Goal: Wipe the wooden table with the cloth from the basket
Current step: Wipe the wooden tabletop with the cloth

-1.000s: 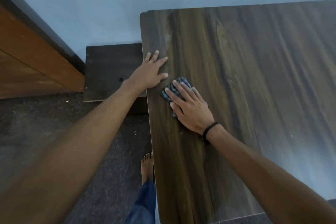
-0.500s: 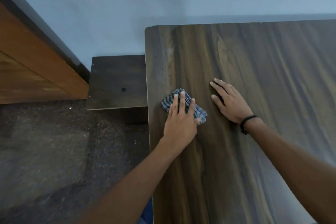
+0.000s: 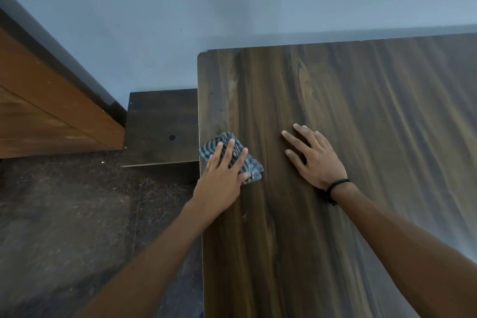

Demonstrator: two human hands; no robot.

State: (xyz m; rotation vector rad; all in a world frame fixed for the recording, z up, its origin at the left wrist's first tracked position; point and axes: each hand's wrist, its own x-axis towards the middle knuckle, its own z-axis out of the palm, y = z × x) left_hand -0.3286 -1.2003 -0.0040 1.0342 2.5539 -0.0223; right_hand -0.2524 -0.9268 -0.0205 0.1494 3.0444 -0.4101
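Note:
A folded grey-blue striped cloth (image 3: 214,144) lies on the dark wooden table (image 3: 348,100), right at the table's left edge. My left hand (image 3: 223,175) presses flat on the cloth with straight, spread fingers, covering its middle. My right hand (image 3: 313,157) rests flat on the bare tabletop to the right of the cloth, apart from it, fingers spread. A black band sits on the right wrist. No basket is in view.
A low dark wooden stand (image 3: 161,126) sits below and left of the table, against the pale blue wall (image 3: 232,2). A brown wooden panel (image 3: 46,111) slants along the left. Dark speckled floor (image 3: 72,214) fills the lower left.
One second ago the right hand pressed the cloth and the left rested at the table edge. The left hand took over the cloth; the right moved off onto bare wood. The cloth slid slightly left.

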